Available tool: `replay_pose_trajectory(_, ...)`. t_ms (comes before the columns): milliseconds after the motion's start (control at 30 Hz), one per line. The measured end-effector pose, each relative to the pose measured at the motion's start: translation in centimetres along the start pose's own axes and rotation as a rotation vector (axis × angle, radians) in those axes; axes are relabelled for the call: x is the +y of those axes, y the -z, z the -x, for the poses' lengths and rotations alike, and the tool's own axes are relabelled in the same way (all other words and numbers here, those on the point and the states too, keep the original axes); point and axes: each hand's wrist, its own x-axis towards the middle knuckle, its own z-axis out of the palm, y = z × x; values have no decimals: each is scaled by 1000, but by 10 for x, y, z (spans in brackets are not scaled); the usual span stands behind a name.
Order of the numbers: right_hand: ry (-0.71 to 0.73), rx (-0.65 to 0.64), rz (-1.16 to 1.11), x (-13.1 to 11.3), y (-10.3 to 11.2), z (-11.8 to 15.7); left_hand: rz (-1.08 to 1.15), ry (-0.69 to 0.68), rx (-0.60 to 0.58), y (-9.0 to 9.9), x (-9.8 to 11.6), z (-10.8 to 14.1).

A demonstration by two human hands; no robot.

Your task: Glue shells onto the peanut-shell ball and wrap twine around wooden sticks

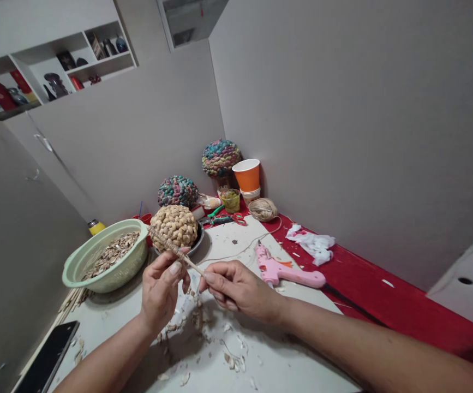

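Note:
A thin stick (191, 263) wrapped in twine toward its far end is held between both hands over the white board (228, 245). My left hand (163, 284) pinches the wrapped part with thumb and fingers. My right hand (236, 286) grips the bare near end. Behind the stick's far end sits a ball covered in tan shells (174, 225), resting in a dark dish (198, 240). A pink glue gun (285, 272) lies to the right of my right hand. Twine runs across the board from a twine ball (263, 209).
At left are a green basket of shells (72, 281), a phone (48, 357) and sticks. Behind stand two colourful balls (178, 191), an orange cup (247, 177), a yellow-green cup (230, 202) and pliers (220, 220). White crumpled plastic (313, 245) lies on red cloth (367, 289).

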Motion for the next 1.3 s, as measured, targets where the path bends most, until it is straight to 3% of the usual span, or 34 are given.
replay_pose_trajectory(267, -160, -154, -232, 1, 1, -2, -122, -18, 88, 2, -4, -3)
replay_pose_trajectory(500, 94, 152, 205, -3, -6, -2, -131, -64, 134, 2, -5, -9)
replay_pose_trajectory(633, 78, 93, 215, -4, -5, -1, -118, -55, 118, 2, -7, -12)
replay_pose_trajectory(867, -105, -106, 30, -1, 5, -4, -89, -35, 102, -2, -4, -10)
replay_pose_trajectory(933, -82, -60, 50, -2, 3, -5, -88, -34, 109, -2, -5, -10)
replay_pose_trajectory(1100, 118, 192, 231, -4, -3, -3, -92, -23, 119, 1, -10, -12)
replay_pose_trajectory(1300, -10, 59, 147, -4, 1, -3, -94, -13, 107, 3, -10, -11)
